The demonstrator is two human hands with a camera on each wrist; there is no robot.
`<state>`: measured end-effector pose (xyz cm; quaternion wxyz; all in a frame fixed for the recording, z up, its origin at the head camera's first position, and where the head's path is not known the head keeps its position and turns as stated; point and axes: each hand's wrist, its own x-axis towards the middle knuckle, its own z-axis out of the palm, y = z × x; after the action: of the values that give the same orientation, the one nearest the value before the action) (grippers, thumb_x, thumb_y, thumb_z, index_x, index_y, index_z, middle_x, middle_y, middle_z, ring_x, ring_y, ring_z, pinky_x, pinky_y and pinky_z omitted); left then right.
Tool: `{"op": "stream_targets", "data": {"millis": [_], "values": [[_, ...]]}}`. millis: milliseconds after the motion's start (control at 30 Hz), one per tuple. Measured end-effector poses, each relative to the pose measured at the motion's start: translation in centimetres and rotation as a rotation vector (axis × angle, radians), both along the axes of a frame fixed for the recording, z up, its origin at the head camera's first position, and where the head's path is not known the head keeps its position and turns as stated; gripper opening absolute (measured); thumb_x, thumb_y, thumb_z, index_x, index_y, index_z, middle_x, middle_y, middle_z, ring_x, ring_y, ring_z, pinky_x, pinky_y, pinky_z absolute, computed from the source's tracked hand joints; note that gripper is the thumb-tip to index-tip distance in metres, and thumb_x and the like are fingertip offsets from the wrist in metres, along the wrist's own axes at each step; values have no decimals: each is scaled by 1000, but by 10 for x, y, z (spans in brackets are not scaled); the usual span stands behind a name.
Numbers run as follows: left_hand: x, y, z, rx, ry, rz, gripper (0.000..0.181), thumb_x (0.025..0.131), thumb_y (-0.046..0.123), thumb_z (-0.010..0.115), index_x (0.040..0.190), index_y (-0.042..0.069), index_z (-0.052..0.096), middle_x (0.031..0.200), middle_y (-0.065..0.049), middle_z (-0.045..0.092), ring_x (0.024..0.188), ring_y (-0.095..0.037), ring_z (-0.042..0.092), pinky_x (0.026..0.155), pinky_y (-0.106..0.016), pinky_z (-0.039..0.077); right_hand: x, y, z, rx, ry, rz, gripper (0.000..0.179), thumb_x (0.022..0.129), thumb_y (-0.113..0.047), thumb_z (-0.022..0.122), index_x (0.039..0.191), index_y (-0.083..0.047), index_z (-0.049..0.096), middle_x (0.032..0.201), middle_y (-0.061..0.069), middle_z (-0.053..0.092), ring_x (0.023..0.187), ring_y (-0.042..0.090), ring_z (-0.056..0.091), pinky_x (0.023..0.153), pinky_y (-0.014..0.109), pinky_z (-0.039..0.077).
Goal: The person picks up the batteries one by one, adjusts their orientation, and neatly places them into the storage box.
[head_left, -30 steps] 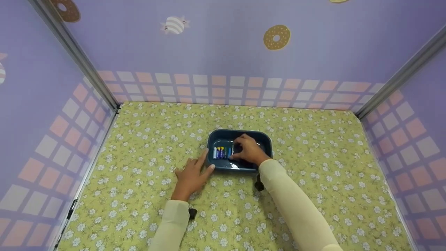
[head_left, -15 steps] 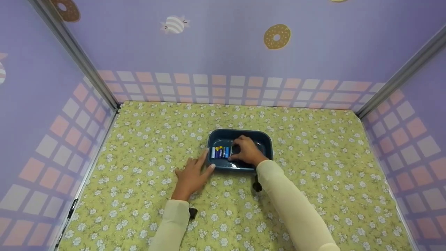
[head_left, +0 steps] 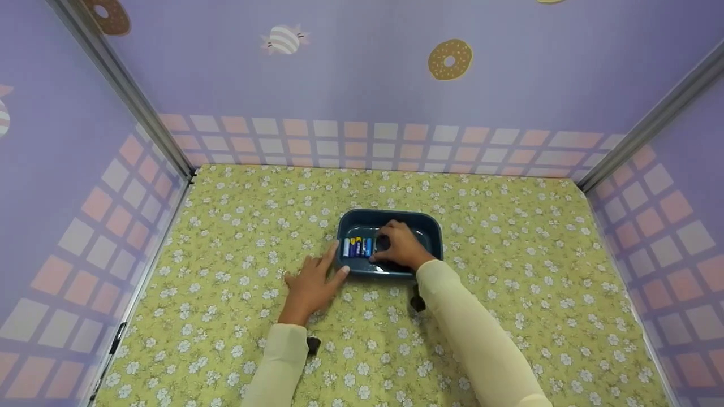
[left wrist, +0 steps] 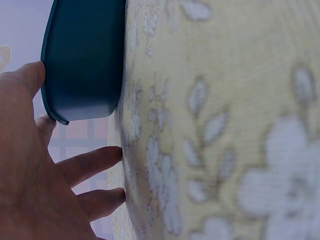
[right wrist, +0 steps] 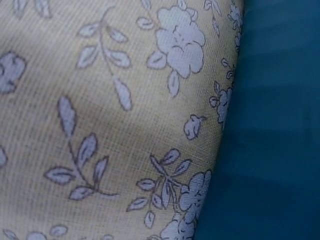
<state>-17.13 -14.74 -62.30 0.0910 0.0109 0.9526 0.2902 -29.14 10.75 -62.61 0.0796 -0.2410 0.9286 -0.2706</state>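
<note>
A dark teal plastic basin stands on the flowered cloth. In its left half several batteries lie side by side in a row: a whitish one at the left end, purple-and-yellow ones beside it, then a dark one and a blue one at the right. My right hand reaches into the basin with bent, spread fingers, its thumb tip at the lower end of the blue battery. My left hand lies with fingers spread at the basin's left side; in the left wrist view, fingertips touch its rim.
Yellow-green flowered cloth covers the surface around the basin. Purple walls with a pink-and-white checked border close off the back and both sides. The right wrist view shows only cloth and the basin's outer wall.
The row of batteries has shifted slightly left and sits closer together, and my right hand has moved a little left with it. My left hand has stayed in place.
</note>
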Motion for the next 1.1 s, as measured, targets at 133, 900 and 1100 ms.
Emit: {"op": "stream_targets", "data": {"millis": [133,900,1100], "values": [[0,0,-1,2,2,4,84,90,89,29,162,51,9,162,-13,41,155,-42,25,107,-88,5,1,0,2,4,-27,-13,64,73,-51,91,120,-11,73,122,9,60,115,29,56,103,47,48],[3,2,2,8,19,-2,81,92,85,33,162,50,10,161,-12,42,155,-44,21,106,-89,7,-1,52,64,-104,111,15,50,99,-50,64,126,-7,69,119,10,60,104,27,63,93,46,54],[4,1,3,15,18,6,81,93,84,34,162,50,10,160,-12,43,155,-43,23,107,-88,5,8,81,84,-153,179,26,49,100,-49,63,124,-7,69,121,8,60,110,33,63,95,50,53]]}}
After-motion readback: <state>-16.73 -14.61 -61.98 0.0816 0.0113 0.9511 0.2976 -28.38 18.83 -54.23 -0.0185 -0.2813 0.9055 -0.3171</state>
